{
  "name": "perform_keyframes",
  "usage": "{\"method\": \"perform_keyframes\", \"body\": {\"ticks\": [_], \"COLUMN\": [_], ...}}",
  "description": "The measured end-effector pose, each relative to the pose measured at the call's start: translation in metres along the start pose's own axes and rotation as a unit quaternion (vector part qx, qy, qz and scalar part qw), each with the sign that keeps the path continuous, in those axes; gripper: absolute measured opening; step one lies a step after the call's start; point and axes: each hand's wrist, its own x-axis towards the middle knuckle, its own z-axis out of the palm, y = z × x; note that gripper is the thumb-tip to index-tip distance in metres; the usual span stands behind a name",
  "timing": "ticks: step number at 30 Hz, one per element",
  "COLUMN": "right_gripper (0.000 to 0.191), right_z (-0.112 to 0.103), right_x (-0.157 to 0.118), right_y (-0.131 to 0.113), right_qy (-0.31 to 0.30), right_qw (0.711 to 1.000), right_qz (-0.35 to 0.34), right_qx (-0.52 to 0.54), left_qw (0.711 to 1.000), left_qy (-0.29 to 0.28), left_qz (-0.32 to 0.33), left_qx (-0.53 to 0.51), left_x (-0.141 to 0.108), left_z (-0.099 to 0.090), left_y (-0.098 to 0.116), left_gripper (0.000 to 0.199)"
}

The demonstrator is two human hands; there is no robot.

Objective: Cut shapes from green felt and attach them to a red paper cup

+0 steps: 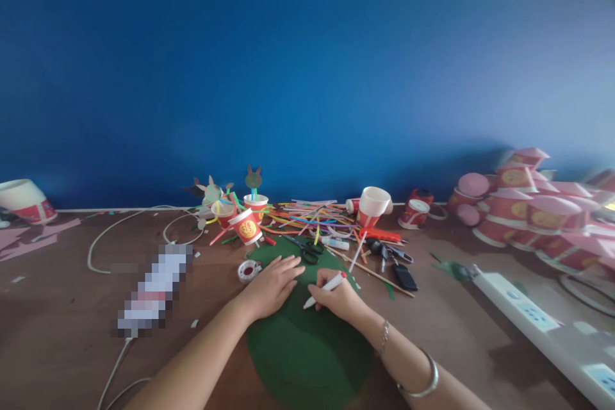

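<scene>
A large dark green sheet of paper (307, 359) with a rounded edge lies on the brown table in front of me. My left hand (273, 285) rests flat on its upper left part, fingers stretched out. In my right hand (339, 298) is a white marker (325, 290) with a red end, held like a pen with its tip low over the green paper; I cannot tell whether it touches. Black-handled scissors (310, 251) lie at the paper's far edge. Beside my left hand sits a roll of tape (248, 271), and a glue tube (335, 243) lies behind the scissors.
Red-and-white paper cups (246, 227) with paper animal heads stand at the back, near a heap of colored pipe cleaners (307, 214). Keys (404, 275) lie right of the paper. A white power strip (523, 314) and stacked cups (519, 205) are farther right; a white cable (90, 256) curls left.
</scene>
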Motion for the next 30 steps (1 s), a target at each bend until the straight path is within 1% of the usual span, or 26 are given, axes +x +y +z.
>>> {"method": "perform_keyframes", "body": {"ticks": [3, 8, 11, 19, 23, 26, 30], "right_gripper": [0.023, 0.023, 0.022, 0.023, 0.022, 0.022, 0.022], "right_z": [-0.0009, -0.0016, -0.0010, -0.0009, -0.0011, -0.0013, -0.0019], "right_x": [0.0003, 0.0003, -0.0003, -0.0007, -0.0002, -0.0009, -0.0021], "right_y": [-0.0004, -0.0034, -0.0040, -0.0017, -0.0038, -0.0057, -0.0053], "right_qy": [0.002, 0.038, 0.033, -0.009, 0.009, 0.026, 0.010], "right_qw": [1.000, 0.999, 0.999, 1.000, 1.000, 1.000, 1.000], "right_qz": [0.006, -0.007, -0.004, 0.005, 0.008, -0.002, -0.002], "right_qx": [0.016, 0.004, 0.000, 0.003, 0.023, 0.013, 0.004], "left_qw": [1.000, 1.000, 1.000, 1.000, 1.000, 1.000, 1.000], "left_qy": [-0.003, -0.005, -0.007, -0.002, -0.006, -0.002, 0.000], "left_qz": [0.000, -0.001, -0.002, 0.000, -0.002, 0.000, 0.003], "left_qx": [0.001, 0.001, 0.002, -0.003, -0.001, -0.006, -0.010], "left_x": [0.0000, 0.0002, 0.0001, -0.0004, -0.0002, -0.0001, 0.0000], "left_z": [0.0002, -0.0008, -0.0013, -0.0006, -0.0003, -0.0001, 0.0001], "left_y": [0.0000, 0.0014, 0.0019, 0.0008, 0.0004, 0.0000, -0.0003], "left_gripper": [0.039, 0.038, 0.038, 0.038, 0.039, 0.039, 0.039]}}
